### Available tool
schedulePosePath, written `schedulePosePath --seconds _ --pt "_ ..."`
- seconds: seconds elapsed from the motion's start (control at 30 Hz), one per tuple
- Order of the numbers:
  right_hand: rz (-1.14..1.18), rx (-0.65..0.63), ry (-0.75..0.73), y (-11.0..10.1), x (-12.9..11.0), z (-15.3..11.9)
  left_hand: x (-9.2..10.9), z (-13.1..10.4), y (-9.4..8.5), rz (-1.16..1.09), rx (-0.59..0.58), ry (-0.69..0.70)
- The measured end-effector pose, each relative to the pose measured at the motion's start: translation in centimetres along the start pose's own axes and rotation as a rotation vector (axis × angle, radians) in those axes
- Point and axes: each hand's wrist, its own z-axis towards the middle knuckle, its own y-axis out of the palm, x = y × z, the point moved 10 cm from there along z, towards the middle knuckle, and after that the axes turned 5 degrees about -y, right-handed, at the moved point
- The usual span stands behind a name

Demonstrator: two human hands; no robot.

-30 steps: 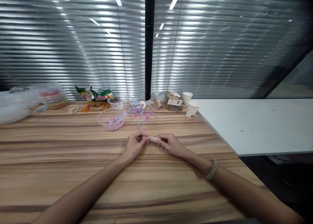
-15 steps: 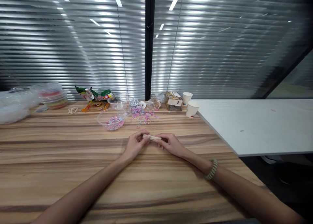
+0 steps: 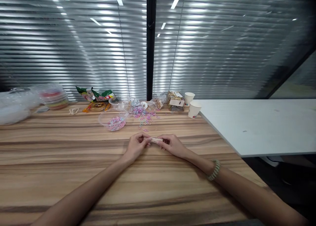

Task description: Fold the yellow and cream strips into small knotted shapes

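A small cream-coloured strip (image 3: 155,139) spans the gap between my two hands, just above the wooden table (image 3: 148,193). My left hand (image 3: 137,145) pinches its left end between thumb and fingers. The right end is pinched by my right hand (image 3: 172,145), whose wrist carries a green braided bracelet. What the strip is made of is too small to tell. Beyond my hands lie scattered pink, purple and pale blue bits (image 3: 147,116). A clear bowl (image 3: 103,120) to the left of them holds more such bits.
Two paper cups (image 3: 194,110) stand at the back right beside a box (image 3: 176,102). Green and orange snack packets (image 3: 106,96), cream twisted pieces (image 3: 73,111), stacked plastic tubs (image 3: 53,97) and clear plastic bags (image 3: 12,106) sit at the back left. A white table (image 3: 261,127) adjoins at right.
The strip's left end is more covered by my left fingers, and less of it shows between my hands. Both hands are otherwise nearly in the same place.
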Motion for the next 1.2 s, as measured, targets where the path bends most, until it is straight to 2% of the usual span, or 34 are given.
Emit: schedulePosePath --seconds 1.2 --pt "-0.04 -0.028 -0.01 0.12 -0.36 0.05 -0.13 -0.08 0.31 0.013 -0.037 -0.007"
